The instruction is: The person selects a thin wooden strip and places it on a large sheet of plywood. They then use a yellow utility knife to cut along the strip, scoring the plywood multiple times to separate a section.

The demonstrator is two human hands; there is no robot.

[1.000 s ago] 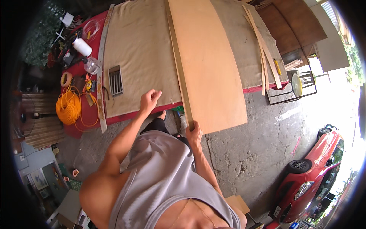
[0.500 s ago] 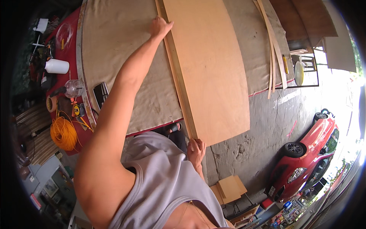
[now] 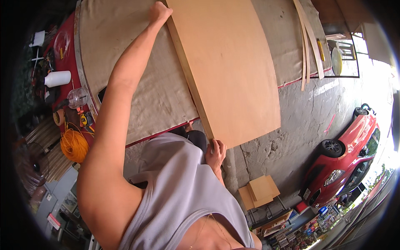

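My left hand (image 3: 160,12) is stretched to the far part of a long plywood panel (image 3: 225,71), its fingers curled at the panel's left edge and partly hidden. A narrow wooden strip (image 3: 185,71) runs along that edge. My right hand (image 3: 216,153) grips the near left corner of the panel, beside my grey top. The panel lies lengthwise on the cloth-covered worktable (image 3: 116,37), its near end overhanging the table's edge.
Loose thin strips (image 3: 308,41) and a yellow cutter (image 3: 321,50) lie at the right. A white bottle (image 3: 57,78), tape measure (image 3: 86,118) and orange cord coil (image 3: 73,145) sit at the left. A red car (image 3: 341,162) stands right, near stacked boards (image 3: 259,191).
My left hand has reached forward from beside the panel to its far left edge. My right hand stays on the near corner. The view has shifted, and the panel appears farther left at the top.
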